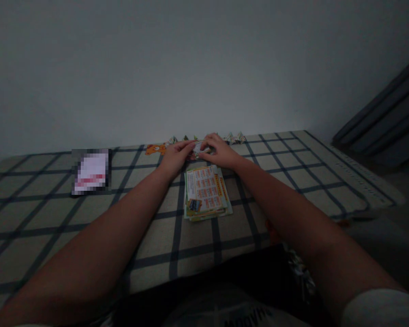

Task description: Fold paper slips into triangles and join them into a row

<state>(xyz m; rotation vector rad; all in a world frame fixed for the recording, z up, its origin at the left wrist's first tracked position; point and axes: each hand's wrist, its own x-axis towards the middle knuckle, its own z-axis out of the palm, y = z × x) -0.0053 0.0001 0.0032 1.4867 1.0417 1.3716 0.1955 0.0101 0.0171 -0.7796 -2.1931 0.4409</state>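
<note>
Near the far edge of the table, my left hand [177,157] and my right hand [221,153] meet over a small piece of printed paper [199,147]. My left fingers are closed on its left side. On the other side, my right thumb and fingers curve round it in a pinch. Its exact folds are too small and dark to make out. Just below the hands lies a stack of printed paper sheets [206,190], the top one covered with rows of orange and white print.
Several small folded paper pieces [239,138] stand in a row along the wall [204,68]. To the left is a blurred flat device with a bright screen [91,172]. A checked cloth [146,245] with bear prints covers the table. A dark curtain [385,109] hangs at right.
</note>
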